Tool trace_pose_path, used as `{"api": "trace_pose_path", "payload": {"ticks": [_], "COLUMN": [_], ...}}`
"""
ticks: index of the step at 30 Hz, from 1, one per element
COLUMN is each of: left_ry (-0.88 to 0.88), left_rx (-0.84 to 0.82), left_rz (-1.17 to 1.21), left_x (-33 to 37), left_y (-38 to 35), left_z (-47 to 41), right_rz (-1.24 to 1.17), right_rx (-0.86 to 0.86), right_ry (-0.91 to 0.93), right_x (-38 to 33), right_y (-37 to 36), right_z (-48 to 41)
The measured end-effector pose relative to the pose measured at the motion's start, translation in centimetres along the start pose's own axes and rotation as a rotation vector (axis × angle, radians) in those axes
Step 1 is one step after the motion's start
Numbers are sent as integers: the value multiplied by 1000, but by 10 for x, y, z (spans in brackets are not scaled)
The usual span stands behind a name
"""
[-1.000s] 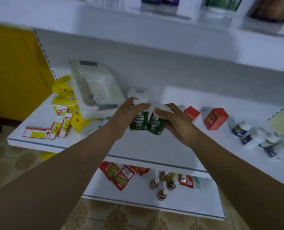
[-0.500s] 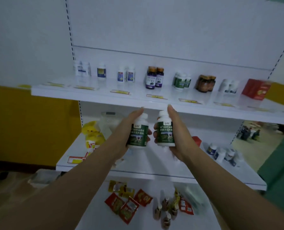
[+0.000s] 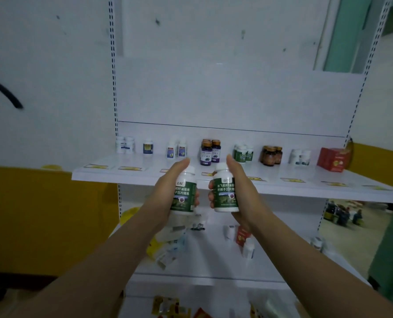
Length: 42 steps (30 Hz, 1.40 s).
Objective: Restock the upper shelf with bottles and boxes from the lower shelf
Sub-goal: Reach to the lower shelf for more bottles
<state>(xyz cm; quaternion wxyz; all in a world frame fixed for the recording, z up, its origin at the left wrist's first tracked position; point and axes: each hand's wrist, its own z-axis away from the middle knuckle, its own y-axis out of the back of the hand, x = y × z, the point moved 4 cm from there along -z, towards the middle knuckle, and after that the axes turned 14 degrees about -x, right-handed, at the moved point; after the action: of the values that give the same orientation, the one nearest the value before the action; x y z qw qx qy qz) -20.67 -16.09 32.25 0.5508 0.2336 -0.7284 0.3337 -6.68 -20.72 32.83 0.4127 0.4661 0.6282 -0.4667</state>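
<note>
My left hand (image 3: 165,191) grips a white bottle with a green label (image 3: 184,195), held upright. My right hand (image 3: 243,191) grips a second, matching green-label bottle (image 3: 224,193), also upright. Both bottles hover just in front of the front edge of the upper shelf (image 3: 140,177), a little apart from each other. Behind them on that shelf stands a pair of green-label bottles (image 3: 243,153) of the same kind. The lower shelf (image 3: 209,262) lies below my hands with loose bottles and a red box (image 3: 242,235) on it.
Along the upper shelf stand white bottles (image 3: 124,145), a blue-label bottle (image 3: 147,146), purple bottles (image 3: 210,152), brown jars (image 3: 271,154), more white bottles (image 3: 301,156) and red boxes (image 3: 333,159). Yellow price tags line its edge. Snack packets (image 3: 168,306) lie on the bottom shelf.
Both hands picked the two green-label bottles off the lower shelf and lifted them up to the level of the upper shelf; the view tilted upward with them.
</note>
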Motion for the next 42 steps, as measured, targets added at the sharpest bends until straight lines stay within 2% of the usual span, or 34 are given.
{"api": "trace_pose_path", "payload": {"ticks": [7, 12, 18, 23, 29, 32, 36, 42], "left_ry": [-2, -26, -117, -119, -15, 57, 121, 168], "left_rx": [-132, -168, -162, -42, 142, 239, 226, 226], "left_rz": [-30, -91, -52, -291, -472, -638, -874, -1059], "left_x": [-11, -20, -26, -27, -46, -57, -68, -82], "left_y": [-54, -88, -127, -127, -101, -86, -78, -73], "left_z": [-49, -120, -216, -288, -358, -392, -427, -454], "right_rz": [28, 63, 166, 366, 472, 528, 553, 706], "right_rx": [76, 36, 44, 60, 133, 192, 214, 276], "right_ry": [11, 35, 38, -29, -111, -138, -213, -267], "right_x": [-23, -53, -76, -90, -76, -63, -41, -25], "right_y": [61, 127, 220, 289, 350, 374, 393, 413], "right_z": [11, -5, -47, -93, -160, -192, -225, -260]}}
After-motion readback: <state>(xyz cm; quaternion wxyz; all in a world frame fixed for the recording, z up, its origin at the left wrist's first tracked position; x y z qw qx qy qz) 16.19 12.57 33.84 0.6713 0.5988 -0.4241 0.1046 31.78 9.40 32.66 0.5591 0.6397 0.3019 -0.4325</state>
